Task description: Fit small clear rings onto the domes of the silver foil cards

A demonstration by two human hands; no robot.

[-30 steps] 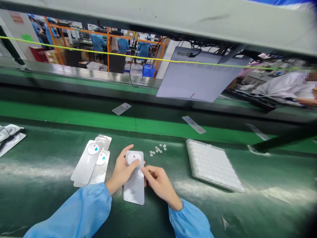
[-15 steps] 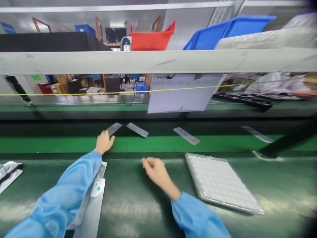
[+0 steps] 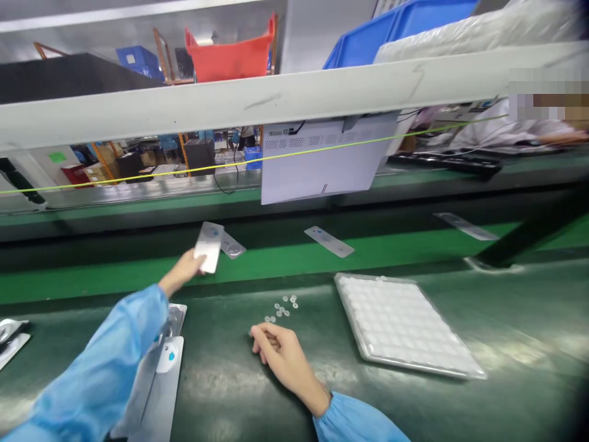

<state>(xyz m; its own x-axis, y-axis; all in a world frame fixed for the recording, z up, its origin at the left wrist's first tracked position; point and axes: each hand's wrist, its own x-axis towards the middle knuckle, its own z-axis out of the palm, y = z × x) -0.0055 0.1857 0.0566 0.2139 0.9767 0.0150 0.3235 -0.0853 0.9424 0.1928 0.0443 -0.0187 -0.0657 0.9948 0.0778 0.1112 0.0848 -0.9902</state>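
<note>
The left hand (image 3: 185, 269), left of the frame's centre, grips the pale card (image 3: 209, 247) at its lower end, with the thumb closed over the card's lower left corner. The card projects upward from the fingers, its upper right edge overlapping in view a second card (image 3: 234, 247) on the green strip (image 3: 276, 263). The right hand (image 3: 284, 356), lower centre, has its fingers curled and drawn together just below the small clear discs (image 3: 282, 310); whether they pinch anything cannot be told.

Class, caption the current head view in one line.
Left hand holds a silvery flat rectangular card; right hand near small round whitish discs.
</note>
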